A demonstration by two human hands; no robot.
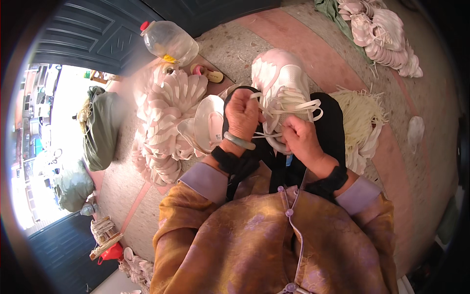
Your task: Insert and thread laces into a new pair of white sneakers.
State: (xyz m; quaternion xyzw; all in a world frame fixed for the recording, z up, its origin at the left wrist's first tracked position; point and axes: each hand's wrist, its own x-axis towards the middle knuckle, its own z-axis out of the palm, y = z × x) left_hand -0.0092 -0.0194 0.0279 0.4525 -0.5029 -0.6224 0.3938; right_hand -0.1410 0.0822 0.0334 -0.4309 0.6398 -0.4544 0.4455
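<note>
Lacing shoe upper [286, 85], speckled floor [235, 44], doorway [58, 142]

Strong daylight pours in through the open doorway [41, 142] at the left, blown out to near white with its detail lost. Away from the doorway the light turns warm and softer, and shadows stay faint. The fisheye bends straight edges toward the rim, where a dark vignette and blur close in; the centre stays reasonably sharp.
</note>
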